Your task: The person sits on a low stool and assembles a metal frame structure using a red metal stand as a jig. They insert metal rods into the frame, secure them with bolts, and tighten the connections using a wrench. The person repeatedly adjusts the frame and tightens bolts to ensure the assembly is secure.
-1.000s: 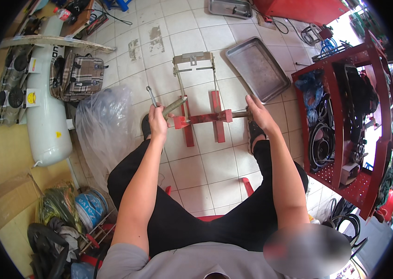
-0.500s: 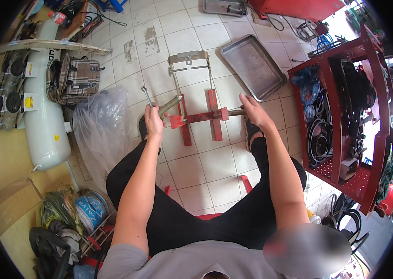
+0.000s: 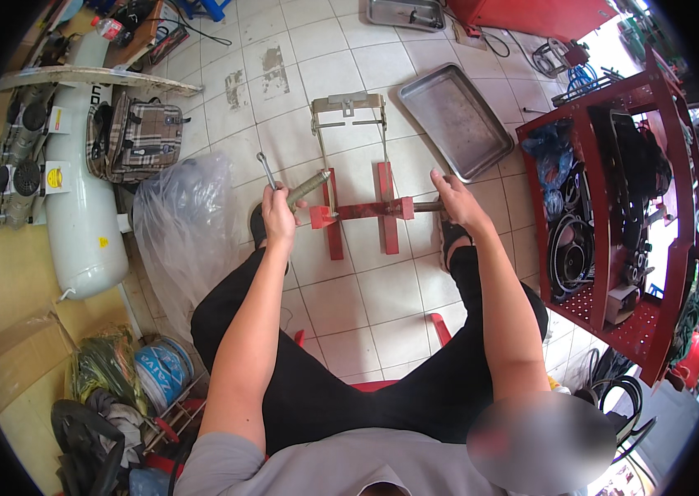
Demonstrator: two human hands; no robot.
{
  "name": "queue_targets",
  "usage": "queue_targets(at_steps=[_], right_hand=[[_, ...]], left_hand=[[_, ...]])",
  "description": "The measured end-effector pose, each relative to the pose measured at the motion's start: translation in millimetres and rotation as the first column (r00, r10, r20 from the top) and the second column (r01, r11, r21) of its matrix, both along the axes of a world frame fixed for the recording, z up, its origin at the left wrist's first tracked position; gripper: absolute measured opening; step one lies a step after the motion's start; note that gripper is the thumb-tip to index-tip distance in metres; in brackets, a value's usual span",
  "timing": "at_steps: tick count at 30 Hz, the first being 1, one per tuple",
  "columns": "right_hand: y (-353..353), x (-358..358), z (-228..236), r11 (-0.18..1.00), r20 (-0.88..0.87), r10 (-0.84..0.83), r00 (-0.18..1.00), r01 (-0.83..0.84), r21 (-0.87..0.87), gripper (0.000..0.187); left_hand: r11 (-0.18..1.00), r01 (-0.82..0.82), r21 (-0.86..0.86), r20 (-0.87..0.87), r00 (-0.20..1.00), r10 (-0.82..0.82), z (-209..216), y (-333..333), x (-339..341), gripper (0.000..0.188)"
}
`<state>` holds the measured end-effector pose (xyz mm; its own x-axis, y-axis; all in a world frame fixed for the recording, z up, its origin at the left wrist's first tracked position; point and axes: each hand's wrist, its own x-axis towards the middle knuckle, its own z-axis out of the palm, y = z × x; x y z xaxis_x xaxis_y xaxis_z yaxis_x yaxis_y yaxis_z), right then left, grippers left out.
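Note:
My left hand (image 3: pixel 280 217) is closed round a combination wrench (image 3: pixel 266 169), whose ring end points up and away. Beside its fingers a thick grey-green rod (image 3: pixel 310 188) with a pointed tip slants up to the right; whether those fingers also grip it, I cannot tell. On the floor between my feet stands a red metal stand (image 3: pixel 370 211), with a thin metal frame (image 3: pixel 351 102) at its far end. My right hand (image 3: pixel 459 202) has its fingers stretched out beside the end of a dark bar (image 3: pixel 426 207) that sticks out of the stand's right side. Contact there is unclear.
Beyond my right hand lies a metal tray (image 3: pixel 457 120). A red shelf rack (image 3: pixel 589 211) with hoses and parts stands at the right. To the left are a clear plastic sheet (image 3: pixel 184 223), a checked bag (image 3: pixel 147 136) and a white tank (image 3: pixel 85 219).
The view has shifted a little, so the stand appears slightly farther right. Both hands keep almost the same pose, and the wrench stays in the left one.

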<state>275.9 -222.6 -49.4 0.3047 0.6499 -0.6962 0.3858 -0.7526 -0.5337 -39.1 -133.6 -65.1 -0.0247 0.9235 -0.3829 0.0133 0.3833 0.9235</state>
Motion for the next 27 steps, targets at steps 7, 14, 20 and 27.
queue_targets(at_steps=[7, 14, 20, 27], right_hand=[[-3.9, 9.0, -4.1, 1.0, 0.275, 0.027, 0.961, -0.023, -0.02, 0.103], [3.8, -8.0, 26.6, 0.936, -0.149, 0.058, 0.987, -0.106, -0.337, 0.106], [-4.1, 2.1, 10.3, 0.995, 0.159, -0.013, 0.987, -0.002, 0.096, 0.102], [6.2, -4.7, 40.0, 0.95, -0.195, -0.011, 0.981, -0.051, -0.307, 0.102]], left_hand=[[1.0, 0.008, 0.008, 0.013, 1.0, -0.008, -2.7, 0.4, 4.0, 0.021], [1.0, -0.015, -0.009, -0.001, 1.0, 0.015, -3.3, -1.5, -5.2, 0.017], [1.0, 0.009, 0.007, -0.002, 1.0, -0.009, -1.2, -0.6, 1.7, 0.019], [1.0, -0.016, 0.014, -0.007, 1.0, 0.016, -0.2, -0.3, -1.1, 0.019]])
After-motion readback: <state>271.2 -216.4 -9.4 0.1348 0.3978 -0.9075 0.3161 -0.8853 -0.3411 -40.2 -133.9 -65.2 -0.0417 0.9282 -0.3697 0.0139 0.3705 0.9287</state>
